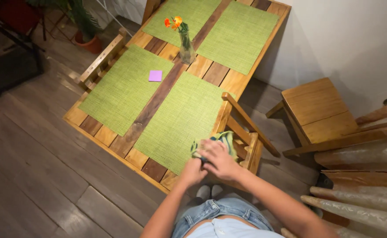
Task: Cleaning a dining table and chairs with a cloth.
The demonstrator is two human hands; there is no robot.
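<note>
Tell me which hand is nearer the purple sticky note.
Left. The left hand sits at the table's near edge, below the purple sticky note; the right hand is farther right.

Chair back (242,128) crowds the hands; green placemat (180,121) beside lies open.

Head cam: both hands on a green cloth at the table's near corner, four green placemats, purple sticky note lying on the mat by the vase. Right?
Not quite. In the head view the purple sticky note lies on the bare wood of the table, just beside a placemat, not on it. The rest holds.
</note>
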